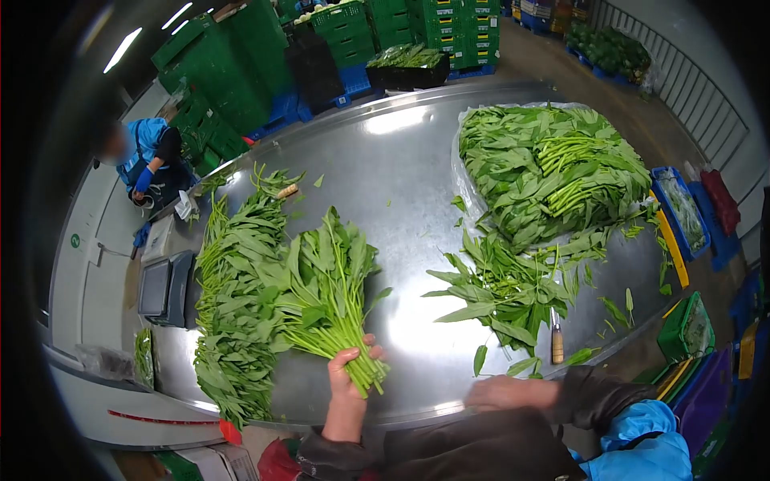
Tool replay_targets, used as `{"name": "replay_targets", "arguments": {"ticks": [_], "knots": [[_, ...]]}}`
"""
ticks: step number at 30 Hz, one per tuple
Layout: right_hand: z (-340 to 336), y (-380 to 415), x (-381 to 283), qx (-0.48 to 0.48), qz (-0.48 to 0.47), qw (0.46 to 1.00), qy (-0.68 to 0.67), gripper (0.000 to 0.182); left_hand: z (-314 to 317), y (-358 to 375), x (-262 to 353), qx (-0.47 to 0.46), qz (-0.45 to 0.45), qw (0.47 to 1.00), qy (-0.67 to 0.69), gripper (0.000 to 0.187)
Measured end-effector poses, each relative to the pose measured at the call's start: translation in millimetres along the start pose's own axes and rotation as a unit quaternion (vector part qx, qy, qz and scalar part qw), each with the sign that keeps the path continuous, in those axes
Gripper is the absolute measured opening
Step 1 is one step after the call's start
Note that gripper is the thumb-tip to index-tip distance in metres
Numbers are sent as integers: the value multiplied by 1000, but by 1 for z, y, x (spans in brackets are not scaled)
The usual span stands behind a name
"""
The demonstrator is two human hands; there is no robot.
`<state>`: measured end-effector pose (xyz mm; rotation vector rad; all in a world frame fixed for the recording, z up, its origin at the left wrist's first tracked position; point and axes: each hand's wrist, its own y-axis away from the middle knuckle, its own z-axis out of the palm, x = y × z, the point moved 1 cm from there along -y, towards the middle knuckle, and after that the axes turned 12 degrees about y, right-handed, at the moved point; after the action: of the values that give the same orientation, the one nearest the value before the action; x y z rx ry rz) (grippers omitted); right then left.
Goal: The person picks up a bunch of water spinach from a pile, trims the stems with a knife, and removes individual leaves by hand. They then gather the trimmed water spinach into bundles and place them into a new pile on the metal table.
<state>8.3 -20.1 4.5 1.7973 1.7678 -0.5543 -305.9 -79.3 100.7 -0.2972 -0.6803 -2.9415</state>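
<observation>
My left hand [350,373] is wrapped round the stems of a bunch of leafy greens [333,280], whose leaves point away from me over the metal table. To its left lies a long row of greens [241,297]. My right hand [501,393], blurred, is at the table's near edge; its fingers cannot be made out. Near it lie a knife with a wooden handle [557,345] and loose greens [513,289]. A large heap of greens [553,172] rests on plastic at the back right.
A scale [164,289] stands at the table's left side. Beyond the far left edge is another person [148,160] in blue. Green crates [449,32] are stacked behind the metal table [369,160]; a blue crate [680,210] and green crate [686,327] stand at the right.
</observation>
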Motion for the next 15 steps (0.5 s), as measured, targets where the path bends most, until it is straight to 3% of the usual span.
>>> {"name": "replay_targets", "arguments": {"ticks": [2, 4, 6, 7, 9, 10, 11, 13, 14, 15], "knots": [[0, 23, 23, 5, 20, 999, 33, 27, 2, -5, 18, -15, -26, 1000, 7, 58], [-27, 28, 33, -8, 45, 996, 73, 28, 7, -15, 32, -25, 44, 994, -101, 50], [-68, 30, 26, 34, 185, 977, 98, 32, 19, -24, 47, -28, 81, 984, -154, 45], [-80, 27, 20, 29, 186, 978, 94, 32, 18, -32, 58, 24, 134, 931, -338, 45], [-100, 11, 12, 233, 176, 944, 154, 36, -7, -51, 86, 90, 248, 730, -631, 51], [-98, 4, 10, 227, 176, 946, 147, 36, -29, -63, 99, 103, 305, 598, -734, 57], [-95, -4, 10, 239, 185, 944, 134, 37, -35, -68, 106, 109, 298, 599, -735, 57], [-86, -19, 8, 244, 182, 945, 119, 38, -42, -77, 117, 74, 343, 273, -896, 60], [-80, -25, 8, 239, 182, 947, 113, 38, -65, -84, 126, 66, 301, 180, -934, 62], [-73, -30, 7, 216, 169, 956, 105, 38, -74, -87, 125, 74, 276, 166, -944, 61]]}}
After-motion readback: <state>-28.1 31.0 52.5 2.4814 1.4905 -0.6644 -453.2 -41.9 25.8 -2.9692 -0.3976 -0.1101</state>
